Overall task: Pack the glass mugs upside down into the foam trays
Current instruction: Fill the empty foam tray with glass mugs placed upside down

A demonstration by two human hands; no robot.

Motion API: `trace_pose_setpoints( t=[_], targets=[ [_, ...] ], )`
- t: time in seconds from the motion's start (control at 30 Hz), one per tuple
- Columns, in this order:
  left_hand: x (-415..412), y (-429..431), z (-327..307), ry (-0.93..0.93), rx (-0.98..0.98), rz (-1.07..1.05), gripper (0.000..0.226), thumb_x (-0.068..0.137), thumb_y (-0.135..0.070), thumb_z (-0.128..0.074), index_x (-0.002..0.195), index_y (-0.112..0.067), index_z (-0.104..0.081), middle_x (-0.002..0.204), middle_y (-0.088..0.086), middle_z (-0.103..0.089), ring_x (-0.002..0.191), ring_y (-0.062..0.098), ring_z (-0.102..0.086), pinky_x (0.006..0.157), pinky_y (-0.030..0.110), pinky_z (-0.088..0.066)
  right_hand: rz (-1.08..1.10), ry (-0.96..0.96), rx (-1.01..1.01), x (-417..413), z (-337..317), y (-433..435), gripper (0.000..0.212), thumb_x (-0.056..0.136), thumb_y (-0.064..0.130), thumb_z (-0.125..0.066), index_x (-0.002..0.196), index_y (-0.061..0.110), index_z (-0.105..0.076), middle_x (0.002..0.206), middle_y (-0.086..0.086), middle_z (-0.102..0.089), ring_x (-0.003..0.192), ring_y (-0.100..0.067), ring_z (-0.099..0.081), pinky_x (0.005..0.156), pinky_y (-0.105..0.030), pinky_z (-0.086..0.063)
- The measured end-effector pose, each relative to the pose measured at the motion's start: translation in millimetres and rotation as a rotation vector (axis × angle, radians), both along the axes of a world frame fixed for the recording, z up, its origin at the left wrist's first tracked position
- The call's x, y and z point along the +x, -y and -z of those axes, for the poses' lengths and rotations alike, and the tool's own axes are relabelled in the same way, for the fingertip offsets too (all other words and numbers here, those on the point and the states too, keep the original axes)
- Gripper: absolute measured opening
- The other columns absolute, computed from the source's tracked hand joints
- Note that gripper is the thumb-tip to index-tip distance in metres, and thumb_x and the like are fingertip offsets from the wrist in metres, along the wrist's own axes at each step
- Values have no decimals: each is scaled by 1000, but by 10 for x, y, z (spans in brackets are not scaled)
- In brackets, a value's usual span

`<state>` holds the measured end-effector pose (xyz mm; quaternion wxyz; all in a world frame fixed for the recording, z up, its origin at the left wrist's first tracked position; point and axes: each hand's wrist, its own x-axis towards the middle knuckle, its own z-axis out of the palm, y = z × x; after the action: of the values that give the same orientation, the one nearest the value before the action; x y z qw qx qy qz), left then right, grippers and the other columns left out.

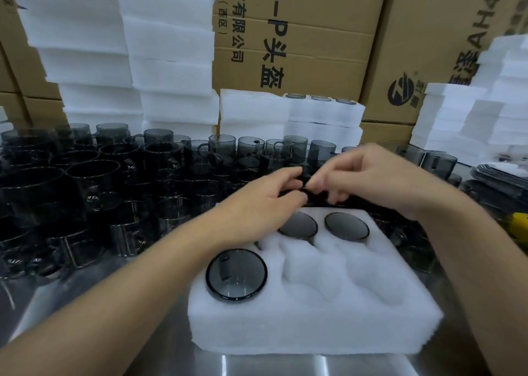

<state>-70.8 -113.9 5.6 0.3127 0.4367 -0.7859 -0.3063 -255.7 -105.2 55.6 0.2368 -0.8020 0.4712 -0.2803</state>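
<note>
Left hand and right hand meet just past the far edge of the tray, both with curled fingers in a narrow grip on a dark mug too blurred to show its axis. The free pockets, near-middle and near-right, lie toward the person from it. Packed mugs sit base-up near-left and in the far row. Loose mugs crowd the left of the surface.

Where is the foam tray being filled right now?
Head view: the foam tray sits low, right of centre on the steel table, below the left hand and right hand, loose glass mugs crowded to its left.
</note>
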Motion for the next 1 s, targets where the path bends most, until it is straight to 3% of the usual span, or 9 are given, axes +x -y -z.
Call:
trace_pose_setpoints(
  t=[0.07, 0.13, 0.2, 0.27, 0.37, 0.47, 0.63, 0.83, 1.0],
  targets=[
    [-24, -27, 76, 144, -49, 15, 54, 95, -35, -50, 146, -34, -32, 141, -16, -46, 124, 0, -45, 102, 17, -33, 259, 314, -83, -275, -114, 223, 18, 82, 22, -62, 86, 34, -75, 87, 5, -73, 61, -5, -62, 61, -21, -52],
    [-23, -44, 90, 244, -103, 33, 53, 95, -36, -52, 145, -35, -33, 141, -17, -45, 124, -2, -42, 95, 11, -29, 663, 458, -302, -614, -236, 515, 36, 86, 8, -52, 109, 31, -68, 110, 0, -66, 79, -12, -64, 72, -31, -53],
    [-27, -55, 76, 255, -114, 28, 50, 95, -33, -52, 143, -34, -37, 140, -18, -45, 125, -2, -41, 93, 8, -27, 977, 247, -412, -970, -269, 775, 51, 85, 5, -44, 131, 24, -53, 135, -5, -49, 110, -26, -57, 90, -41, -50],
    [-24, -63, 63, 256, -116, 22, 48, 96, -32, -52, 142, -34, -39, 139, -18, -46, 124, -2, -42, 92, 7, -27, 1095, -4, -305, -1280, -187, 978, 56, 87, 7, -46, 142, 16, -39, 148, -11, -29, 126, -39, -40, 101, -50, -40],
    [-20, -66, 68, 275, -141, 30, 47, 95, -29, -53, 141, -32, -42, 138, -16, -48, 118, -4, -42, 82, -3, -27, 1139, -398, -32, -1645, 89, 1174, 56, 94, 20, -49, 146, 11, -30, 156, -11, -8, 137, -41, -17, 109, -54, -26],
    [-10, -57, 76, 276, -148, 37, 46, 94, -29, -55, 139, -32, -43, 137, -17, -48, 108, -11, -38, 77, -12, -22, 1123, -501, 72, -1805, 298, 1238, 51, 93, 26, -51, 140, 9, -37, 147, -23, -20, 135, -41, -21, 107, -50, -25],
    [-4, -39, 90, 270, -156, 50, 45, 94, -31, -56, 137, -31, -46, 136, -18, -49, 103, -15, -36, 77, -12, -22, 1136, -430, -103, -1808, 394, 1259, 39, 93, 15, -50, 128, -1, -46, 130, -31, -33, 114, -50, -42, 99, -48, -37],
    [4, -21, 105, 270, -158, 51, 44, 93, -33, -57, 135, -32, -47, 132, -18, -50, 106, -11, -40, 80, -8, -25, 1159, -272, -330, -1523, 208, 1166, 37, 94, 4, -46, 126, -13, -38, 135, -34, -29, 119, -49, -36, 98, -46, -34],
    [8, -23, 90, 193, -115, 35, 38, 92, -31, -58, 130, -34, -53, 126, -22, -54, 108, -9, -49, 85, -3, -33, 946, 5, -624, -896, 12, 841, 26, 97, 13, -45, 118, -2, -48, 133, -21, -37, 114, -35, -44, 93, -33, -34]
  ],
)
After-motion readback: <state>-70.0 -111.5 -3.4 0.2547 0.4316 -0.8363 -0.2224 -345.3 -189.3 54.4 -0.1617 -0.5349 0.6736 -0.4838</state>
